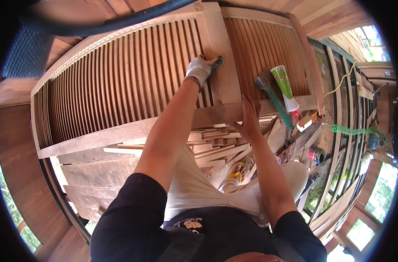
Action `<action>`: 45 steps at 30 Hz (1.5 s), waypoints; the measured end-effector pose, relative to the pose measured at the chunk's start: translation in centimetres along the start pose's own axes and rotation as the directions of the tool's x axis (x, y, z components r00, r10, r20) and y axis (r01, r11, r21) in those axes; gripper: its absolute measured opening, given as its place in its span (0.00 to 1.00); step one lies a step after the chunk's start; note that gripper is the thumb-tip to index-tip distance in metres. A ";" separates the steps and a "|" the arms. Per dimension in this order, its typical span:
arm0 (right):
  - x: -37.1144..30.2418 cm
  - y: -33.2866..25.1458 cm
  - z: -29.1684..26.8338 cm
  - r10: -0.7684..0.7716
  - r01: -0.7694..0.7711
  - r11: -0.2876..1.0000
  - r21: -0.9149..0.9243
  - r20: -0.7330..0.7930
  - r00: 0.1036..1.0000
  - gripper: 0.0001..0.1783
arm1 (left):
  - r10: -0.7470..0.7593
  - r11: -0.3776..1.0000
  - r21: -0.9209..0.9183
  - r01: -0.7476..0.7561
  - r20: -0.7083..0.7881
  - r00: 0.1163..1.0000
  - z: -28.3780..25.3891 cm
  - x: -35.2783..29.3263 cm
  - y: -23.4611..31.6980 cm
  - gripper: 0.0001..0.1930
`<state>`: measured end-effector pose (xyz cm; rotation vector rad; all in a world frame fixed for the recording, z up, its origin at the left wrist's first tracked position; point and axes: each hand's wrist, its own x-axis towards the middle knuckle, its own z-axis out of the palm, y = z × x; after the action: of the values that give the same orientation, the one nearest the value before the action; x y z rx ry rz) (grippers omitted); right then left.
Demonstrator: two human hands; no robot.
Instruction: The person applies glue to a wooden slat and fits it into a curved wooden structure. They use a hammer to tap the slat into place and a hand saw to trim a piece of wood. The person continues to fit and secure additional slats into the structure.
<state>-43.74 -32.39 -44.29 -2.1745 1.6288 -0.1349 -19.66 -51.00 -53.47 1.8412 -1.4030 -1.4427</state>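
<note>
A wooden louvered door (127,72) lies across in front of me, with a wide cross rail (220,52) between its two slatted panels. My left hand (199,70), in a pale glove with dark fingertips, rests at the left edge of that rail. Its fingers look curled together; whatever they may hold is hidden. Bare, my right hand (250,117) lies against the near side of the frame, fingers stretched onto the wood and thumb apart. On the right panel, a hammer (274,101) with a green handle lies beside a green and white bottle (285,88) with a red tip.
Loose wooden strips (216,146) are piled beneath the near edge. A can (316,154) stands at the right, near green netting (349,129) and a yellow cord (341,83). Dark bars (338,144) form an open framework there. A dark curved tube (120,22) crosses the top left.
</note>
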 end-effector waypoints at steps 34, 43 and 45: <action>1.6 -2.9 1.0 -0.124 0.128 0.985 0.115 -0.040 0.991 0.63 | -0.122 0.917 0.362 0.171 -0.154 0.980 -7.7 -6.8 7.0 0.52; 1.7 -2.7 1.2 -0.108 0.115 0.986 0.119 -0.062 0.992 0.65 | -0.189 0.872 0.434 0.226 -0.127 0.974 -6.6 -9.2 7.8 0.56; 1.6 -2.7 1.3 -0.127 0.135 0.983 0.125 -0.069 0.990 0.65 | -0.211 0.887 0.397 0.237 -0.108 0.971 -6.6 -9.5 7.9 0.57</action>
<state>-40.45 -32.96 -44.72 -2.1963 1.4653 -0.3389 -16.89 -47.50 -40.16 2.3553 -1.5964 -1.2457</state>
